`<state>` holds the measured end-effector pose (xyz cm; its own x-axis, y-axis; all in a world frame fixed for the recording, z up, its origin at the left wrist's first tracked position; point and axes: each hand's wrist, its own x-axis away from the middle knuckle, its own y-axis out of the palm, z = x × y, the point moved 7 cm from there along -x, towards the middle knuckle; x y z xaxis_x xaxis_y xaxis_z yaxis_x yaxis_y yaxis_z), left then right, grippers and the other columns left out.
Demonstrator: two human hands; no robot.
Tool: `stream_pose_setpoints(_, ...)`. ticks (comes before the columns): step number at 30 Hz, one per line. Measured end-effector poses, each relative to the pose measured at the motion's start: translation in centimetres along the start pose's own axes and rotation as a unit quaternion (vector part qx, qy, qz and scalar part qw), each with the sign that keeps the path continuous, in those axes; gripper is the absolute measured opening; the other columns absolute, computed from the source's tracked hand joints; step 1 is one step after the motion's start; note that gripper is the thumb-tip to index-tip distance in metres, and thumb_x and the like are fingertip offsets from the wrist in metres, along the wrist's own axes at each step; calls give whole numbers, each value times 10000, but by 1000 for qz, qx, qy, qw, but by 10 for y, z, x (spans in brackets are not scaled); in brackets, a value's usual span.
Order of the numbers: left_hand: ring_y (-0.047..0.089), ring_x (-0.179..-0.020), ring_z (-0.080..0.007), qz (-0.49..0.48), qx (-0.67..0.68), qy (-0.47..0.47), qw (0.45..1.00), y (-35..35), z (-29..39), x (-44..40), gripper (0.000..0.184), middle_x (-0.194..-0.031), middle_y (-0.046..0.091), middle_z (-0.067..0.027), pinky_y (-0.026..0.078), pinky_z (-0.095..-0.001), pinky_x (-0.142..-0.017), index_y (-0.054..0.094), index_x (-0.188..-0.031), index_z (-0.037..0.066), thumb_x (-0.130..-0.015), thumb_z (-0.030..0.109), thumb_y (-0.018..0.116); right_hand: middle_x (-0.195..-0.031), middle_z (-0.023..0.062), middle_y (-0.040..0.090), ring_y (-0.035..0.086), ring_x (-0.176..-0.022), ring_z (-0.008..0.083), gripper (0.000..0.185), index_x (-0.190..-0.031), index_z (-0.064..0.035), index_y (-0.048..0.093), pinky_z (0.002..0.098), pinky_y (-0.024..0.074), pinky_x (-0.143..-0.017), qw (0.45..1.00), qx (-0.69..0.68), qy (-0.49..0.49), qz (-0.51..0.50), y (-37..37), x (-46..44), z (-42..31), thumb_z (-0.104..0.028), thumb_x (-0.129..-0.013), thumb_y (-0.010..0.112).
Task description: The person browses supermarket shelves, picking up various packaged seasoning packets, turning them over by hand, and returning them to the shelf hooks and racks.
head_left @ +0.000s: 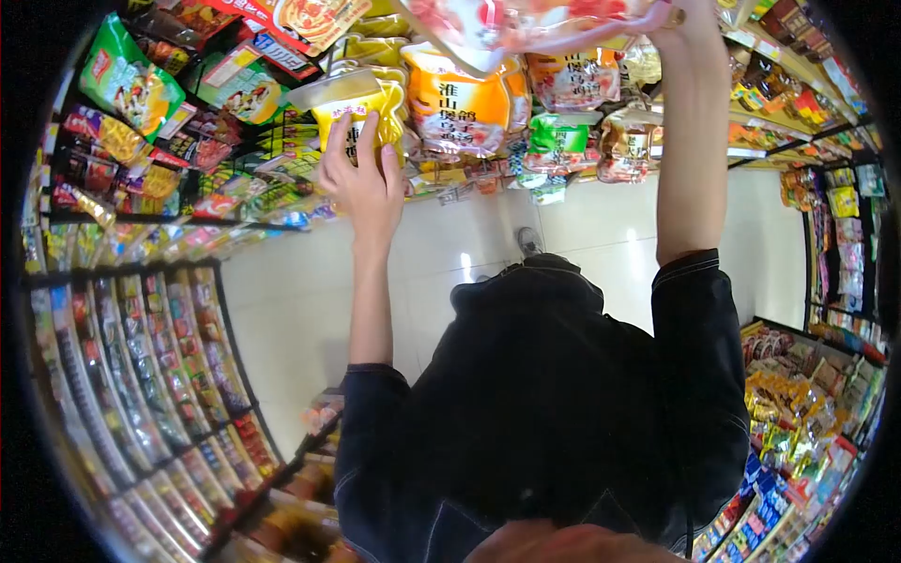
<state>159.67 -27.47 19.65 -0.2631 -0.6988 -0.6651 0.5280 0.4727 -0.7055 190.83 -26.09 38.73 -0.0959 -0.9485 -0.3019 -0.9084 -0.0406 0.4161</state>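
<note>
My left hand [362, 180] lies against the front of a yellow food packet [330, 111] hanging on the rack, its fingers stretched and apart over the print. At the top edge my right hand [683, 26] closes on the edge of a large, clear-and-pink packaged bag [540, 26]; part of this hand is cut off by the frame. Between the hands hangs an orange and white packet [460, 103] with dark Chinese characters. A pink packet [574, 80], a green packet [557, 141] and a brown packet [627, 145] hang right of it.
Green snack bags [131, 80] fill the rack at upper left. Shelves of small packets [141, 366] stand at lower left, and a heaped display [798, 403] at lower right. Pale floor tiles [427, 263] and a shoe [528, 240] show below the rack.
</note>
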Motion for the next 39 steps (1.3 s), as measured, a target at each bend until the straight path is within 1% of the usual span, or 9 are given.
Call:
stream_pose_setpoints(4,375,-1393,-292,31,-13,-3,999,4,1,-3,440,-1478,448,-130,210,-500,-1124,579,-1375,126,-950,237,595,-1027,110,724,714,-871,144,288,-1171,54,653,260,594,-767,984,10,41,-173,-12,23,14,-178,-1014,590)
stream_pose_setpoints(11,458,-1288,-250,88,154,-32,984,-22,36,-19,370,-1399,501,-152,437,-359,-1011,574,-1329,25,-986,158,529,-994,-3,649,591,-953,99,219,-1132,-48,653,259,468,-845,976,189,-37,-103,-15,48,30,-225,-1046,556)
stream_pose_setpoints(14,535,-1201,-218,110,513,-191,830,-8,14,-27,389,-1334,564,-137,448,-353,-1003,551,-1329,-22,-1011,200,518,-1002,0,647,581,-970,93,238,-1173,-51,641,243,460,-846,983,112,-65,-129,-11,42,36,-237,-1048,561)
stream_pose_setpoints(17,588,-1132,-231,92,495,-243,829,2,-22,-17,480,-1271,616,-144,457,-364,-983,492,-1388,16,-1010,310,525,-1024,26,661,603,-925,105,255,-1225,-32,648,250,497,-794,976,49,-95,-190,-3,32,50,-183,-1025,597)
stream_pose_setpoints(25,596,-1064,-257,110,809,-336,470,-61,31,-47,694,-1184,664,-156,527,-405,-840,352,-1572,314,-969,589,556,-865,119,537,606,-832,348,187,-1026,-51,585,432,498,-724,881,397,-116,-229,2,118,64,-233,-988,601)
stream_pose_setpoints(28,629,-966,-136,-214,390,-229,866,-43,17,14,374,-1097,693,-74,482,-283,-858,664,-1213,-6,-1008,305,629,-959,128,603,643,-873,338,138,-1043,-47,602,439,509,-738,907,378,-17,-187,-26,168,116,-161,-967,623)
stream_pose_setpoints(32,561,-813,-75,-151,440,-356,810,11,22,84,182,-917,636,-6,447,-244,-735,664,-1078,13,-1036,168,579,-1061,118,651,667,-893,326,184,-1072,-37,648,416,533,-805,919,285,82,-260,-56,202,159,-184,-964,627)
stream_pose_setpoints(35,475,-690,-31,-118,437,-407,794,13,22,97,117,-817,562,30,374,-195,-600,648,-968,24,-991,138,638,-1171,158,632,612,-1090,343,315,-1189,-28,645,448,484,-970,912,407,19,47,-137,173,127,-251,-967,654)
stream_pose_setpoints(39,456,-673,-29,-78,483,-343,802,10,22,83,53,-777,541,39,365,-190,-588,643,-946,27,-941,62,681,-1262,178,581,613,-1090,365,605,-1327,-20,557,449,489,-968,803,561,-116,167,-185,120,133,-375,-881,758)
